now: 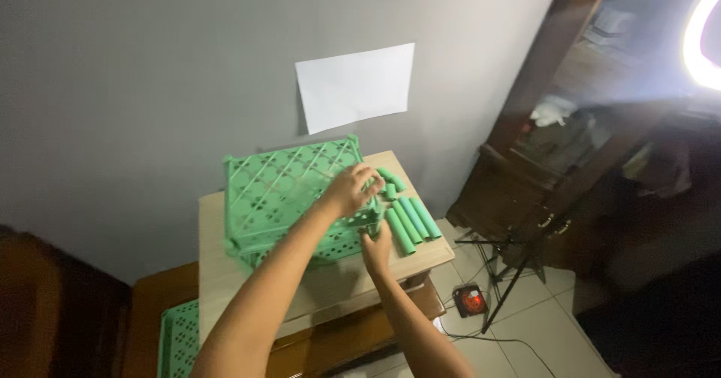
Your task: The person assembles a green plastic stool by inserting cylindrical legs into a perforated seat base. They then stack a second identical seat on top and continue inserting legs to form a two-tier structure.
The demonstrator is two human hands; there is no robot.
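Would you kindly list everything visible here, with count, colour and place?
Crate: one, green lattice, tilted on the table.
Tubes: several, green, on the table right of the crate.
Table: one, light wood, against the wall.
Paper: one white sheet, on the grey wall.
Second crate: one, green, low at left.
Ring light: one, white, top right.
Cabinet: one, dark wood, right.
Left hand: on the crate's upper right edge.
Right hand: at the crate's lower right corner.

The room is dim and the head view soft and grainy. A ring light (702, 36) at the upper right edge blows out to white glare and hazes the dark wooden cabinet (571, 145) beside it. The grey wall (150, 70) darkens leftward; bottom corners sink into shadow
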